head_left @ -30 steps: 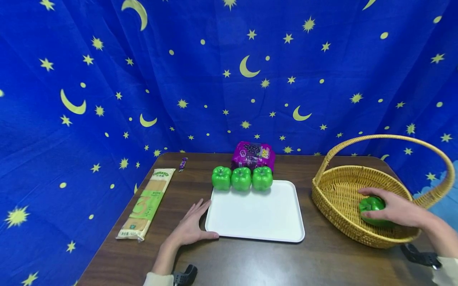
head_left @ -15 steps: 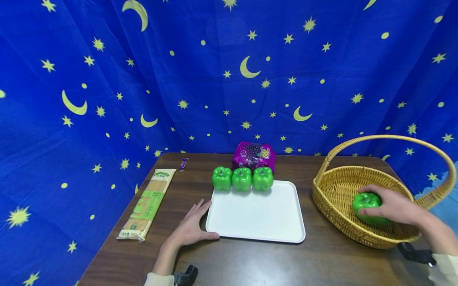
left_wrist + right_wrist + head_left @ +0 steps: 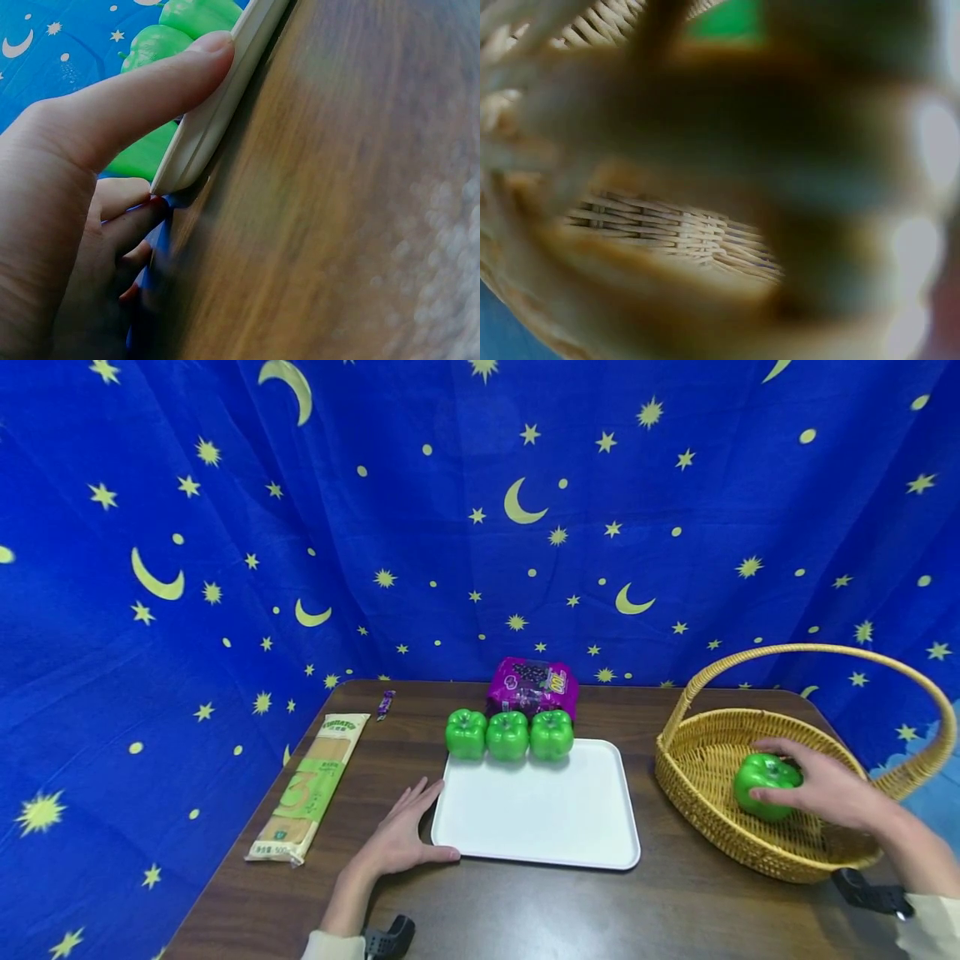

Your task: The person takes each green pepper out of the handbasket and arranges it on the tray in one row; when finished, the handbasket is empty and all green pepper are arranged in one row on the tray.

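In the head view my right hand [image 3: 827, 787] grips a shiny green bell pepper [image 3: 765, 787] inside the wicker basket [image 3: 697, 806], thumb on the near side and fingers on the far side. A blurred dark shape fills much of the right wrist view, with a patch of green pepper [image 3: 727, 19] at the top. My left hand [image 3: 401, 837] is spread at the near left corner of the white tray [image 3: 540, 818]; its straight thumb [image 3: 150, 94] touches the rim. Three more green bell peppers [image 3: 507, 737] stand in a row along the tray's far edge.
A purple package [image 3: 532, 685] lies behind the row of peppers. To the left are a pack of noodles [image 3: 307, 789] and a small purple wrapped sweet [image 3: 385, 705]. The basket's tall handle [image 3: 817, 647] arches over it. A blue star-patterned curtain [image 3: 420, 527] hangs behind the table.
Inside the basket, the right hand and its pepper have shifted left and slightly up in the head view, showing more of the pepper. The left hand and tray stay put.
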`<state>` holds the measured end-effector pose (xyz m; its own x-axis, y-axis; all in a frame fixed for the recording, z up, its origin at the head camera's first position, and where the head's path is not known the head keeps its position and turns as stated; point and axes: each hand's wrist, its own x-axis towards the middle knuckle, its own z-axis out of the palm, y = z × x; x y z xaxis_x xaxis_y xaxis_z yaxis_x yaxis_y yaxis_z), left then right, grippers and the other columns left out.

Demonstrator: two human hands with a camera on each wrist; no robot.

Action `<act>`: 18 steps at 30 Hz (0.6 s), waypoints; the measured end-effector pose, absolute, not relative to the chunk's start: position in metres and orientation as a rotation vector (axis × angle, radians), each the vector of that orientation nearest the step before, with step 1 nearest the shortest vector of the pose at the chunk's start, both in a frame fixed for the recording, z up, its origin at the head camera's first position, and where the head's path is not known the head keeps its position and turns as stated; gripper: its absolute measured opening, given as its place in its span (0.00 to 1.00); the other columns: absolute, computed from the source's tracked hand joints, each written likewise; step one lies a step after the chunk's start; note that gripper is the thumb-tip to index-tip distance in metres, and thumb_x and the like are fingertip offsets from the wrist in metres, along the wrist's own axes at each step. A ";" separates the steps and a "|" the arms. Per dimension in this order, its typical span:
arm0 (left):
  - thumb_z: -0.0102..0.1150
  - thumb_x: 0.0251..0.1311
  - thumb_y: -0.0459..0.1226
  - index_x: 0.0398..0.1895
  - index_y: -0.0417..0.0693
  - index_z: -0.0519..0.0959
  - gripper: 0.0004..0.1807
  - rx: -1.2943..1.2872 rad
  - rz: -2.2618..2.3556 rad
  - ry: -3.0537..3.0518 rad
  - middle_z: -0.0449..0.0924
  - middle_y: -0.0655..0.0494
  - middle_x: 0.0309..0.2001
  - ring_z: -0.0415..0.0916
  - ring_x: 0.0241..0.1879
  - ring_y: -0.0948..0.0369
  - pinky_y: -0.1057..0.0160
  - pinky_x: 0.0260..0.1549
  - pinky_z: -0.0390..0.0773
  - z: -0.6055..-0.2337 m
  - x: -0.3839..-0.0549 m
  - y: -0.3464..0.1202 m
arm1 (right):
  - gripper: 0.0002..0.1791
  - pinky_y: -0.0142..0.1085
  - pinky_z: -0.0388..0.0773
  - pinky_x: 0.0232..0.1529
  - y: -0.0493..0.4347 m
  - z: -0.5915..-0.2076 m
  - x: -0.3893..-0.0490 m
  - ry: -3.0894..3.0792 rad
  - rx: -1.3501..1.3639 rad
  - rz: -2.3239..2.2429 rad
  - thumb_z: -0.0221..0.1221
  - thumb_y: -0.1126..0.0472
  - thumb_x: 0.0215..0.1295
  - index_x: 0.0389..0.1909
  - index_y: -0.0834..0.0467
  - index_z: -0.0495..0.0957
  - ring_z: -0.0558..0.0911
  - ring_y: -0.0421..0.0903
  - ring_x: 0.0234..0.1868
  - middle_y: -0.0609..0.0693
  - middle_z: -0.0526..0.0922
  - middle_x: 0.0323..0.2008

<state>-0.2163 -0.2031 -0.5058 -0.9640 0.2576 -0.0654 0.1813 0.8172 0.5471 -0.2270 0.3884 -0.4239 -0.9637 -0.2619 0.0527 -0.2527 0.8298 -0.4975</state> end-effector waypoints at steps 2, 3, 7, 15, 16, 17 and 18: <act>0.66 0.27 0.74 0.75 0.56 0.54 0.68 0.343 0.843 2.863 0.51 0.49 0.74 0.40 0.73 0.46 0.40 0.67 0.46 -0.506 -0.216 -0.203 | 0.43 0.41 0.74 0.31 0.389 -0.424 -0.227 2.978 -0.458 -0.808 0.71 0.48 0.52 0.64 0.63 0.64 0.77 0.49 0.37 0.61 0.77 0.43; 0.66 0.27 0.74 0.75 0.56 0.54 0.68 0.339 0.841 2.863 0.51 0.50 0.74 0.40 0.73 0.46 0.40 0.67 0.46 -0.506 -0.216 -0.203 | 0.43 0.41 0.74 0.31 0.389 -0.424 -0.227 2.973 -0.466 -0.809 0.71 0.48 0.52 0.64 0.63 0.64 0.77 0.49 0.37 0.61 0.77 0.43; 0.67 0.27 0.74 0.75 0.56 0.55 0.68 0.343 0.850 2.864 0.51 0.50 0.74 0.40 0.73 0.46 0.40 0.67 0.46 -0.506 -0.215 -0.203 | 0.45 0.42 0.75 0.31 0.390 -0.424 -0.225 2.922 -0.487 -0.827 0.71 0.50 0.53 0.67 0.63 0.61 0.77 0.49 0.38 0.62 0.76 0.45; 0.67 0.28 0.73 0.75 0.56 0.54 0.68 0.351 0.856 2.862 0.51 0.49 0.74 0.40 0.73 0.45 0.39 0.67 0.46 -0.504 -0.214 -0.202 | 0.43 0.46 0.78 0.36 0.389 -0.411 -0.229 2.901 -0.502 -0.843 0.69 0.49 0.56 0.67 0.63 0.61 0.77 0.56 0.44 0.64 0.75 0.51; 0.67 0.28 0.73 0.75 0.56 0.55 0.67 0.353 0.862 2.862 0.51 0.49 0.74 0.40 0.73 0.45 0.39 0.67 0.46 -0.504 -0.214 -0.202 | 0.42 0.48 0.78 0.37 0.388 -0.408 -0.230 2.912 -0.509 -0.839 0.68 0.49 0.56 0.66 0.62 0.62 0.77 0.57 0.46 0.64 0.75 0.52; 0.67 0.28 0.73 0.75 0.56 0.54 0.68 0.351 0.862 2.860 0.51 0.49 0.74 0.40 0.73 0.46 0.40 0.67 0.46 -0.504 -0.214 -0.202 | 0.41 0.50 0.78 0.39 0.387 -0.406 -0.231 2.913 -0.530 -0.845 0.68 0.49 0.56 0.66 0.62 0.63 0.76 0.59 0.48 0.64 0.74 0.53; 0.67 0.28 0.73 0.75 0.55 0.55 0.67 0.353 0.865 2.860 0.52 0.49 0.74 0.40 0.73 0.46 0.40 0.67 0.45 -0.504 -0.214 -0.202 | 0.40 0.51 0.78 0.40 0.386 -0.404 -0.233 2.911 -0.559 -0.849 0.68 0.49 0.57 0.65 0.63 0.64 0.75 0.61 0.50 0.65 0.74 0.54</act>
